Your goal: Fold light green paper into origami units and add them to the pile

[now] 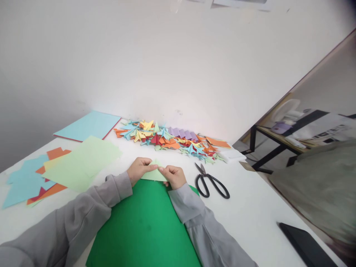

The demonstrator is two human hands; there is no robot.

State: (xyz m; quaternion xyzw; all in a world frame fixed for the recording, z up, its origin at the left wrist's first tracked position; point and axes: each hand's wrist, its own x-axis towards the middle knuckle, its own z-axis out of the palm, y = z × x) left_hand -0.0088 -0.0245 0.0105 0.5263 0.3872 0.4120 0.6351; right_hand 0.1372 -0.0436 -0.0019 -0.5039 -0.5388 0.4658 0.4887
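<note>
Between my two hands is a small piece of light green paper, folded to a point at its far end. My left hand pinches its left side, thumb on top. On the right side, my right hand grips it with the thumb near the middle and fingers curled beneath. The two thumb tips nearly meet. Under the hands lies a large green sheet. Black-handled scissors rest on the table to the right of my right hand, their blades pointing away from me.
Folded paper pieces in many colours are heaped along the wall. Loose sheets, with a light green sheet on top, lie at left. Behind them is a light blue sheet. A black phone-like device lies near the right edge of the white table.
</note>
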